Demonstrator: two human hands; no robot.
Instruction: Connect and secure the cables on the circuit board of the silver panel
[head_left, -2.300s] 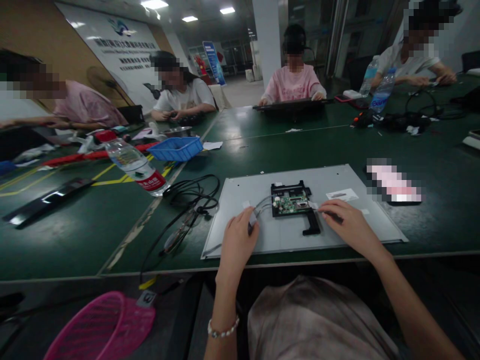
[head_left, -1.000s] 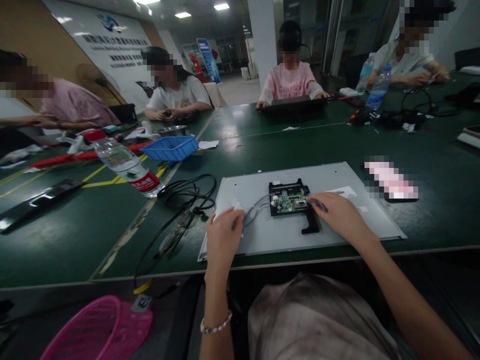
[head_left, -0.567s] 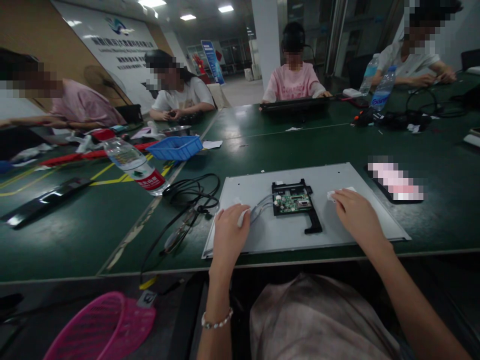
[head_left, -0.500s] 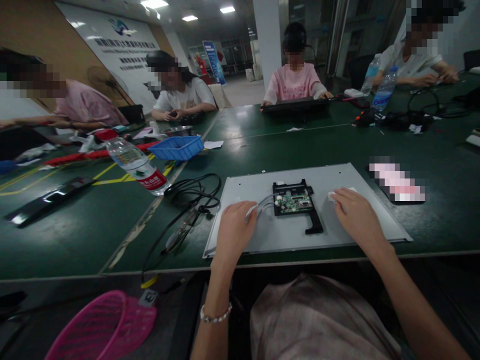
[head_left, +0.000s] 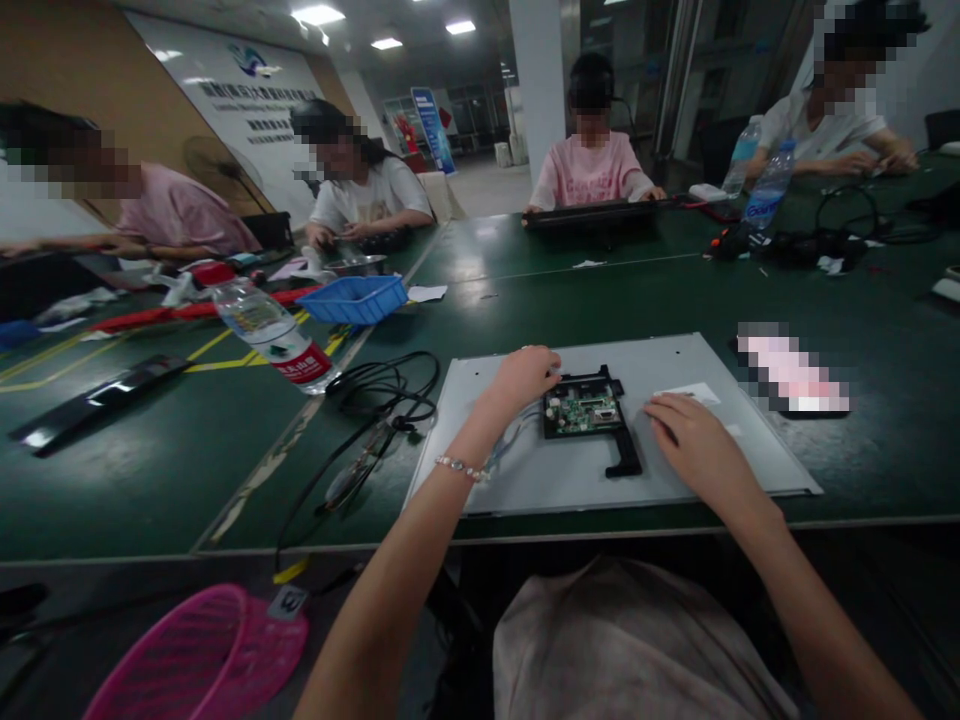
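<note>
A green circuit board (head_left: pixel 581 412) in a black frame (head_left: pixel 624 448) lies on a white panel (head_left: pixel 525 490) in front of me. My left hand (head_left: pixel 527 378) is at the frame's upper left corner, fingers closed together; whatever is between them is too small to make out. Thin grey wires (head_left: pixel 517 432) run from the board's left side toward my left wrist, which wears a beaded bracelet. To the right of the frame, my right hand (head_left: pixel 690 440) rests over the panel, its fingertips bent beside a small white paper (head_left: pixel 696 392). What its fingers hold, if anything, is hidden.
Black cables (head_left: pixel 390 390) and a tilted water bottle (head_left: pixel 274 335) are left of the panel. A blue basket (head_left: pixel 356 299) stands farther back. A blurred phone (head_left: pixel 795 375) lies at the right. Several people sit around the green table (head_left: pixel 510 300). A pink basket (head_left: pixel 202 655) is below the edge.
My left hand has moved forward from the wires to the frame's upper left corner. My right hand has shifted slightly left and nearer to me, uncovering more of the white paper.
</note>
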